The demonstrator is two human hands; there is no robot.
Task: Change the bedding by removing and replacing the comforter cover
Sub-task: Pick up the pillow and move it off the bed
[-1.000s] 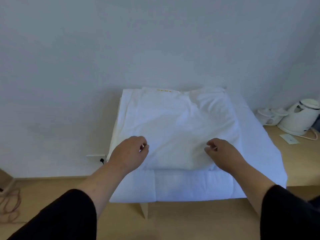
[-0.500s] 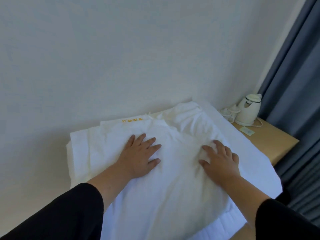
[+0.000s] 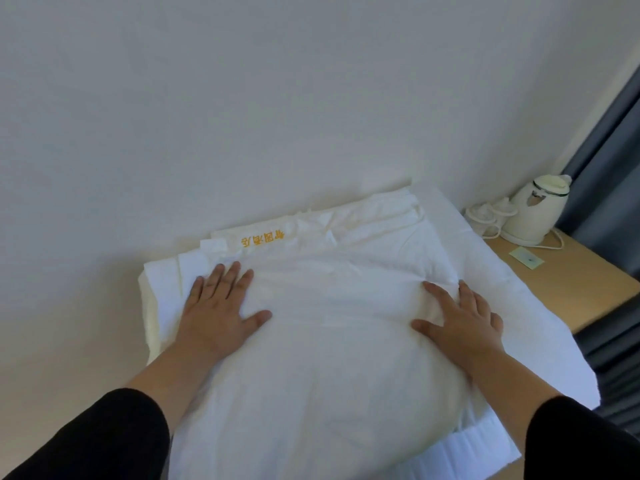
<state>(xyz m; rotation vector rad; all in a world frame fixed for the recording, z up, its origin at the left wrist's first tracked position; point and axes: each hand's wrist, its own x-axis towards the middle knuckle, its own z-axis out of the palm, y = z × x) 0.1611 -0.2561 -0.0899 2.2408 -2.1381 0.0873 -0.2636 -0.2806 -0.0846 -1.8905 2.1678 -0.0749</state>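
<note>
A folded white comforter cover (image 3: 332, 327) with yellow embroidered lettering near its far edge lies on top of a folded white quilted comforter (image 3: 540, 327). The stack sits on a wooden desk against the wall. My left hand (image 3: 218, 306) presses flat on the cover's left part, fingers straight and spread. On the cover's right part my right hand (image 3: 460, 320) lies flat with straight fingers. Both sleeves are black.
A white electric kettle (image 3: 533, 209) with its cord and white cups (image 3: 485, 216) stands at the desk's (image 3: 568, 289) far right corner, beside a small card (image 3: 526, 262). A dark grey curtain (image 3: 609, 161) hangs at the right. A plain white wall is directly behind.
Both hands went from curled at the cover's near edge to lying flat on top of it. They have slid outward a little, and the view has come closer.
</note>
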